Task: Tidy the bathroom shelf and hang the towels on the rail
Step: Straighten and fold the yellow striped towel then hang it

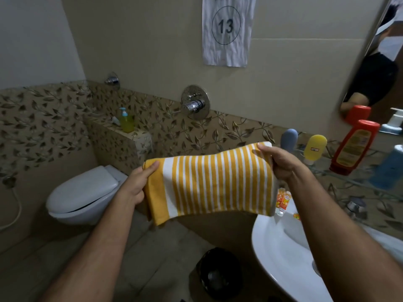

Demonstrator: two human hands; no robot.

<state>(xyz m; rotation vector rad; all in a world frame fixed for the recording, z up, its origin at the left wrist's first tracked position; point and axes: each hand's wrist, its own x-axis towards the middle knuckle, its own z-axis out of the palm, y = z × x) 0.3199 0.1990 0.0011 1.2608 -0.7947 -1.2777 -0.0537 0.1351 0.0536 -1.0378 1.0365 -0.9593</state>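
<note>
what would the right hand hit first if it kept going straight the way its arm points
Probably the grey bottle just past the right hand holding the towel, then the leaf-tiled wall; depth is unclear.

One head-worn wide-angle view looks forward and down, close over both forearms, toward the tiled wall

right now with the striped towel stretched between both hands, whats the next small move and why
Probably carry it sideways until a rail shows. The left hand and right hand each pinch an end of the yellow striped towel, folded and taut, ready to drape. No rail is visible here, and it hangs over the sink.
</note>
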